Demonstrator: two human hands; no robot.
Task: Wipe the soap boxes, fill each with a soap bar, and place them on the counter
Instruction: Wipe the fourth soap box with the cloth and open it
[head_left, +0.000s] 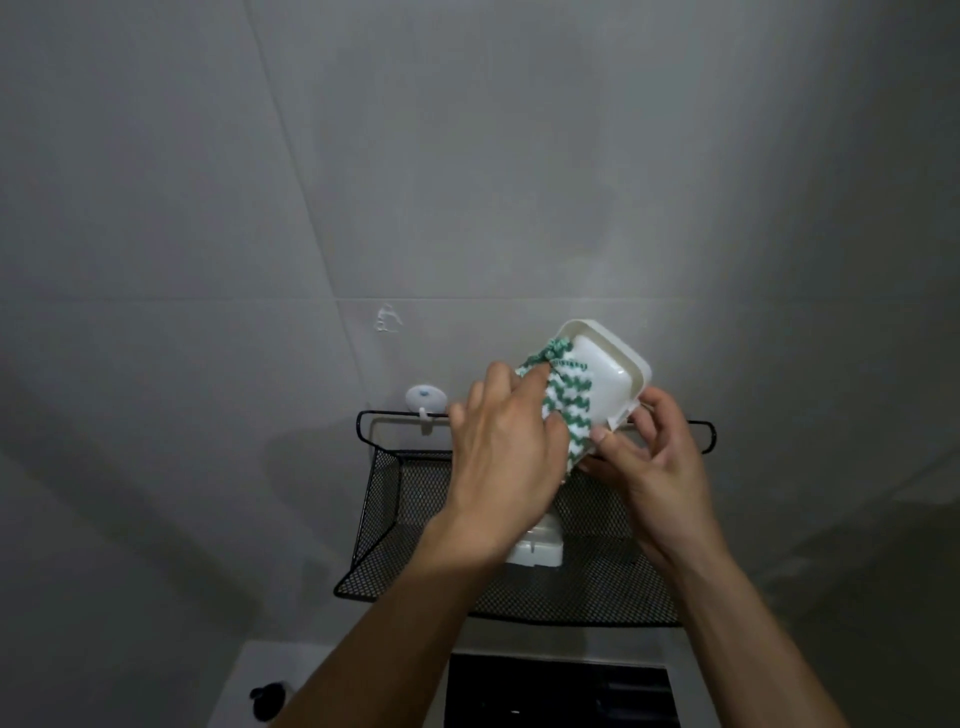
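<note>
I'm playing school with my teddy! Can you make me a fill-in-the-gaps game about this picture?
1. The left hand presses a green and ____ cloth into the soap box.
2. The right hand holds the soap box by its ____ end.
3. The black mesh ____ hangs on the wall.
4. Another white box lies ____ the basket.

Missing words: white; lower; basket; in

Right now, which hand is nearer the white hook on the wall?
Left. The left hand, pressing the green-and-white cloth into the soap box, sits just right of the hook; the right hand grips the box's far side.
</note>
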